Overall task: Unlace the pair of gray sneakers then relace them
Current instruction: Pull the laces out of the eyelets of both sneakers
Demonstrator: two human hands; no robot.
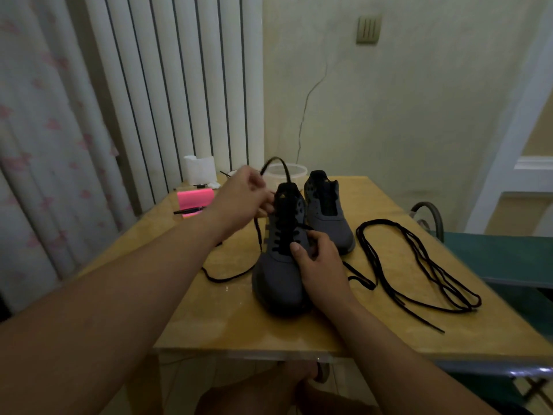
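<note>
— What's the grip like right now?

— The left hand (244, 194) has its fingers pinched on the lace (276, 163) up by the collar of the near sneaker (281, 265), with a loop arching above the tongue. The right hand (320, 262) is closed around that shoe's side, thumb on the eyelet rows, pinning it to the table (359, 324).

— So where does the job stand?

— I'd say somewhere in the middle. The near shoe has lace crossed through its lower eyelets, and loose ends trail onto the table either side of it. Whether that lace is going in or coming out, I can't tell from here.

— And the other one?

— The far sneaker (327, 214) stands just behind, to the right, and its eyelets look bare. A loose lace (419, 271) lies in long loops on the table right of both shoes; presumably it's from that one. So one shoe looks fully unlaced, and it has all its relacing left.

— Anything else on the table?

— A pink pad (194, 197) and pens at the far left, a clear tub (287, 175) behind the shoes. None of it is in the way.
</note>
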